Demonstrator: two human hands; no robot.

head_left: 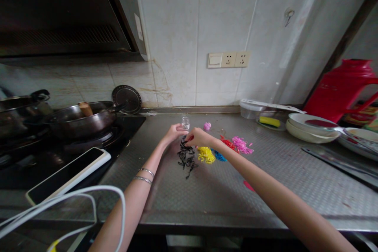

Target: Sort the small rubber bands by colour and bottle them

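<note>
A small clear jar (185,123) is held in the fingers of my left hand (175,132), near the back of the metal counter. My right hand (198,137) is close beside it, its fingertips pinched at the upper end of a loose heap of black rubber bands (186,154); the exact grip is partly hidden. To the right lie heaps of small yellow rubber bands (206,155), blue ones (219,155), red ones (228,143) and pink ones (242,145). The red and blue heaps are partly covered by my right forearm. A small pink lid (207,126) sits behind them.
At left, a pan (82,117) stands on the stove, with a white device (69,173) and looped white cable (118,189) nearer me. At right are stacked bowls (308,134), a knife (339,163), a plastic container (249,109) and a red thermos jug (339,90).
</note>
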